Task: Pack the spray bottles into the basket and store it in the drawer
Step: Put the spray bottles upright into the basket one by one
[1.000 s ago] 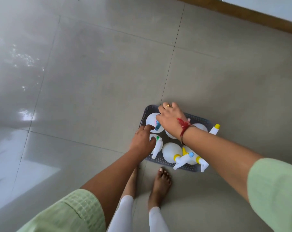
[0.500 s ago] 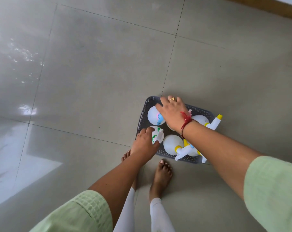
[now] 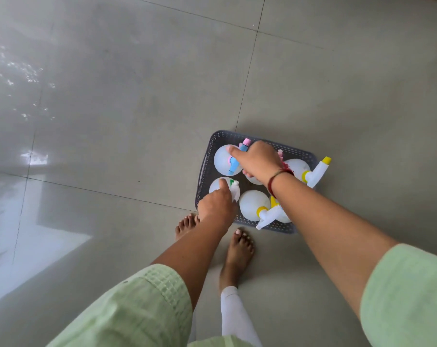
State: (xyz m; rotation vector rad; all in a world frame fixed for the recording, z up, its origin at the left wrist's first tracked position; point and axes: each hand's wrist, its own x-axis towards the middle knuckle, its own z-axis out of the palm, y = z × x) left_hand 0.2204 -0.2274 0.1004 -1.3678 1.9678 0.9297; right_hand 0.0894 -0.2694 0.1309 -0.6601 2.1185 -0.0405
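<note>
- Grey glossy floor tiles [image 3: 112, 121] filled the view I was watching remotely, with window glare at the left and no drawer anywhere in sight.
- Left hand [image 3: 216, 207] reached into the near-left corner of the basket [image 3: 204, 169], its grip closed on the white trigger head of the green-trimmed bottle [image 3: 218, 185].
- Right hand [image 3: 258, 161] hovered over the far row, fingers curled around the head of the blue-and-pink bottle [image 3: 225, 160]; I could not tell how firmly it clamped.
- Further right, two yellow-collared bottles [image 3: 253, 205] stood in the near row, and another yellow-nozzle bottle [image 3: 312, 174] leaned out over the basket's right rim.
- I judged the packing step nearly finished: all bottles I could see sat inside the basket, which rested on the floor just ahead of the bare feet [image 3: 238, 249].
- Next move, I reckoned, called for settling the heads inward, then gripping the side handles to lift and carry.
- No brand, label or writing was legible.
</note>
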